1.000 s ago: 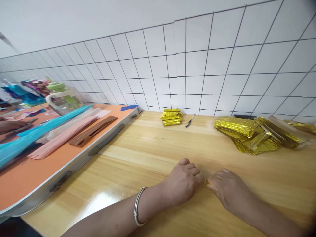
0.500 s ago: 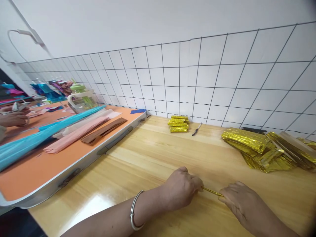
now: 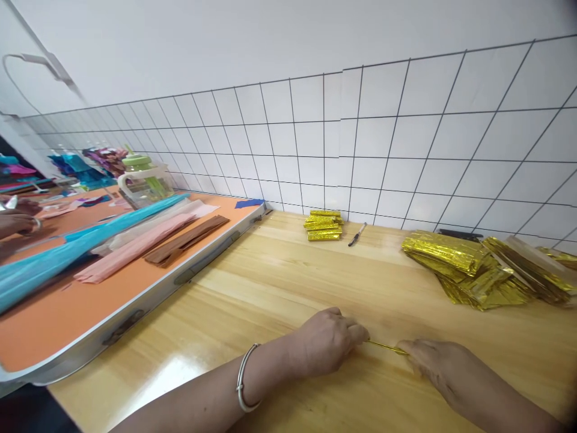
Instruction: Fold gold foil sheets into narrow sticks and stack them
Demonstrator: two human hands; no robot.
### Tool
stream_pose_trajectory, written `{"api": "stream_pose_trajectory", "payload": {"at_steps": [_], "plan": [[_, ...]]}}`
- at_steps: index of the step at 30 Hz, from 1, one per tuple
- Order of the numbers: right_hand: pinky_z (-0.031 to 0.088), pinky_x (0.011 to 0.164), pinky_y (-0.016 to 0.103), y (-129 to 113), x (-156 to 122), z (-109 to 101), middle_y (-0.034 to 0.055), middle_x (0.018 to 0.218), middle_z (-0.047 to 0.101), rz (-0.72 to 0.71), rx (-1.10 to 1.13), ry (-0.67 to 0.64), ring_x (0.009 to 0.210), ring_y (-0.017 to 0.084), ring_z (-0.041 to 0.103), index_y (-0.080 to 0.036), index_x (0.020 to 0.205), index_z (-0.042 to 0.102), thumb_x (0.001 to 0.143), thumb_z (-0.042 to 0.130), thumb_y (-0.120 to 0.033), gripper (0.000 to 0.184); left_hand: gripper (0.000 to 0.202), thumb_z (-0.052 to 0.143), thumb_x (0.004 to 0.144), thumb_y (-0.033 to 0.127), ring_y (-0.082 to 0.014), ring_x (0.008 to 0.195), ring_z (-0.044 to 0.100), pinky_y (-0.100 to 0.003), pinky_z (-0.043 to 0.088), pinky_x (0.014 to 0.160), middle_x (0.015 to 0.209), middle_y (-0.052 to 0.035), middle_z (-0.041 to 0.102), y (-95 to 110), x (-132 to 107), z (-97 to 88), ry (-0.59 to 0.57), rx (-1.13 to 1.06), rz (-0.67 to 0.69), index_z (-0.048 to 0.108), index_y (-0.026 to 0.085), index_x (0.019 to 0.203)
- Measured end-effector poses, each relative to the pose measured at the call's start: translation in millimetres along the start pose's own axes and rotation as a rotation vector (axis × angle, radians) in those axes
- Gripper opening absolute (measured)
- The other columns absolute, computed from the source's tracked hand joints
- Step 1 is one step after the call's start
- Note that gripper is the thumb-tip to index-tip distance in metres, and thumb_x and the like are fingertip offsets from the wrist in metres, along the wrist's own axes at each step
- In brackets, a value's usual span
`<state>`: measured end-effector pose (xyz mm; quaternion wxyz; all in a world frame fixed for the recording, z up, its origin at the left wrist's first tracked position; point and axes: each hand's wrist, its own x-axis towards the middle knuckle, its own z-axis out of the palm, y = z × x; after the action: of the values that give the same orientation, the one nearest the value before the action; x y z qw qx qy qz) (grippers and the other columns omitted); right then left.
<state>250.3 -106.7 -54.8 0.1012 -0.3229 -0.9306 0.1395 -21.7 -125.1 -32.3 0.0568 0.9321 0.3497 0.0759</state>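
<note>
My left hand (image 3: 328, 344), with a silver bangle on the wrist, rests on the wooden table (image 3: 270, 282) and pinches one end of a thin gold foil strip (image 3: 386, 347). My right hand (image 3: 430, 361) pinches the strip's other end. The strip lies stretched between the two hands, low over the wood. Both hands are closed on it.
A small stack of folded gold foil pieces (image 3: 323, 224) and a pen (image 3: 357, 234) lie by the tiled wall. A loose pile of gold foil sheets (image 3: 478, 270) sits at the right. An orange table (image 3: 67, 313) at the left holds blue, pink and brown paper strips and a jug (image 3: 143, 183). Another person's hand (image 3: 15, 221) works there.
My hands have drawn apart, so the gold strip now shows between them. The view has tilted up slightly.
</note>
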Motion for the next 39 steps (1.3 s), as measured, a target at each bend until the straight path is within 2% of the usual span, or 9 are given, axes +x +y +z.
{"api": "stream_pose_trajectory", "payload": {"at_steps": [6, 11, 17, 22, 25, 28, 30, 33, 39], "plan": [[0.041, 0.048, 0.025, -2, 1, -5, -0.0005, 0.065, 0.067, 0.086, -0.064, 0.059, 0.05, 0.016, 0.06, -0.027, 0.085, 0.06, 0.089, 0.04, -0.025, 0.021, 0.015, 0.044, 0.08, 0.01, -0.0136, 0.06, 0.054, -0.022, 0.038, 0.061, 0.072, 0.0016, 0.061, 1, 0, 2.8, -0.02, -0.013, -0.094, 0.045, 0.02, 0.09], [0.031, 0.044, 0.025, -1, 1, -6, -0.002, 0.053, 0.059, 0.149, -0.157, 0.046, 0.044, 0.015, 0.054, -0.025, 0.07, 0.052, 0.09, 0.04, -0.03, 0.024, 0.008, 0.041, 0.084, 0.015, -0.0141, 0.056, 0.054, -0.023, 0.037, 0.056, 0.069, 0.0014, 0.061, -1, 0, 8.5, 0.0, 0.029, -0.154, 0.043, 0.02, 0.09], [0.031, 0.047, 0.025, 0, -1, -10, -0.0014, 0.064, 0.064, 0.091, -0.144, 0.028, 0.053, 0.015, 0.058, -0.026, 0.08, 0.057, 0.092, 0.039, -0.031, 0.023, 0.022, 0.046, 0.069, 0.004, -0.0117, 0.057, 0.052, -0.022, 0.035, 0.059, 0.069, 0.0044, 0.06, -3, -3, 5.8, 0.043, 0.026, -0.071, 0.041, 0.021, 0.082], [0.039, 0.056, 0.026, 3, 4, -9, -0.0005, 0.065, 0.064, 0.039, -0.202, 0.043, 0.061, 0.015, 0.058, -0.024, 0.08, 0.061, 0.092, 0.041, -0.027, 0.024, 0.015, 0.045, 0.075, 0.007, -0.0107, 0.06, 0.052, -0.023, 0.035, 0.063, 0.072, 0.0047, 0.059, -9, 1, 12.6, 0.081, 0.026, -0.048, 0.042, 0.021, 0.081], [0.042, 0.071, 0.031, 0, 11, -8, 0.0034, 0.079, 0.066, -0.039, -0.279, 0.15, 0.079, 0.019, 0.058, -0.022, 0.078, 0.063, 0.089, 0.046, -0.024, 0.021, 0.009, 0.044, 0.08, 0.011, -0.0108, 0.059, 0.051, -0.024, 0.035, 0.065, 0.071, 0.0044, 0.059, -9, 5, 19.3, 0.1, 0.057, -0.071, 0.042, 0.02, 0.08], [0.039, 0.082, 0.037, -11, 17, -5, 0.0068, 0.096, 0.065, -0.049, -0.306, 0.273, 0.097, 0.024, 0.052, -0.02, 0.081, 0.064, 0.086, 0.051, -0.023, 0.014, 0.007, 0.044, 0.081, 0.014, -0.0111, 0.058, 0.05, -0.025, 0.034, 0.064, 0.071, 0.0039, 0.058, -4, 9, 24.1, 0.107, 0.088, -0.087, 0.042, 0.019, 0.078], [0.038, 0.078, 0.037, -19, 20, -1, 0.0054, 0.088, 0.063, -0.044, -0.281, 0.263, 0.091, 0.023, 0.05, -0.02, 0.081, 0.063, 0.084, 0.055, -0.022, 0.009, 0.005, 0.044, 0.081, 0.015, -0.0116, 0.059, 0.05, -0.025, 0.033, 0.063, 0.071, 0.0035, 0.058, 0, 11, 26.3, 0.107, 0.089, -0.07, 0.043, 0.02, 0.079], [0.037, 0.07, 0.035, -28, 20, 6, 0.0029, 0.074, 0.058, -0.029, -0.277, 0.258, 0.076, 0.02, 0.047, -0.02, 0.073, 0.058, 0.085, 0.052, -0.017, 0.013, 0.007, 0.044, 0.08, 0.012, -0.0119, 0.06, 0.049, -0.025, 0.033, 0.062, 0.071, 0.0032, 0.058, 5, 12, 27.8, 0.112, 0.062, -0.054, 0.045, 0.019, 0.081], [0.033, 0.07, 0.034, -37, 18, 10, 0.0029, 0.07, 0.053, 0.003, -0.315, 0.245, 0.072, 0.019, 0.043, -0.019, 0.068, 0.051, 0.083, 0.047, -0.008, 0.019, 0.011, 0.043, 0.087, 0.018, -0.0146, 0.075, 0.053, -0.027, 0.033, 0.07, 0.081, -0.0009, 0.06, 14, 13, 21.9, 0.194, -0.052, -0.063, 0.052, 0.02, 0.093]]}}
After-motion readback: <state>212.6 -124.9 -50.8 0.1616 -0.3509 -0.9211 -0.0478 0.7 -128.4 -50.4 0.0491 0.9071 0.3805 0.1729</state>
